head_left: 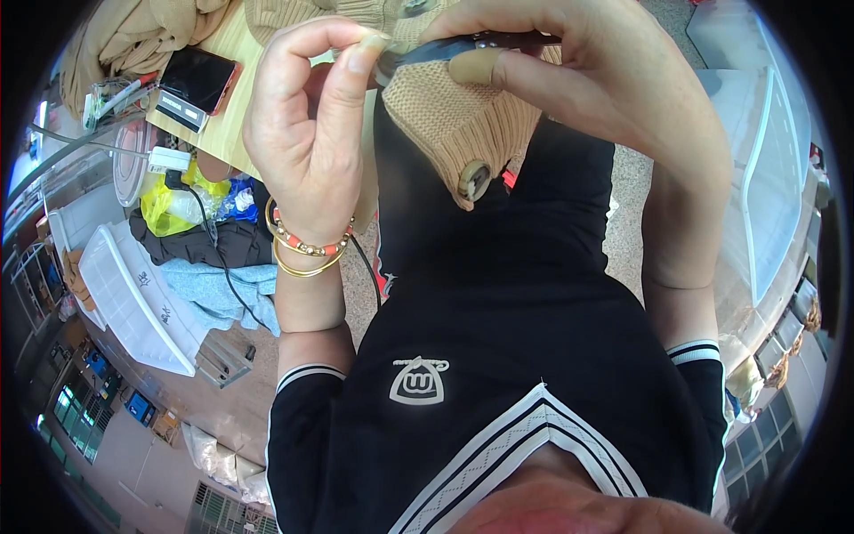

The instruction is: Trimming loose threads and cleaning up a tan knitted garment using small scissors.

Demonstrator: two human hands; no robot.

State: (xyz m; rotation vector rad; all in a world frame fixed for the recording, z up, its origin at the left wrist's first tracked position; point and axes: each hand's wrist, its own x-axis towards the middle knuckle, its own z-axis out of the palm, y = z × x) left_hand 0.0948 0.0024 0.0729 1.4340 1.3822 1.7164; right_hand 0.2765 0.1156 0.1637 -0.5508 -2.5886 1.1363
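Observation:
Over my lap hangs a beige ribbed knit garment (476,107), with a round button (476,181) on its lower corner. My right hand (587,67) is closed around dark metal snips (480,43), its thumb along their underside. The snips' narrow end points left, to the fingertips of my left hand (311,116). Thumb and forefinger of that hand are pinched together above the knit's left edge; whatever lies between them is too small to make out. Bracelets (307,245) circle my left wrist.
Left of the knit, a phone (197,80) lies on the pale wooden tabletop (233,133). A charger with a cable (169,160) sits by its edge, above bags and folded clothes (218,285). Translucent plastic bins (133,298) stand left, and another bin (769,187) right.

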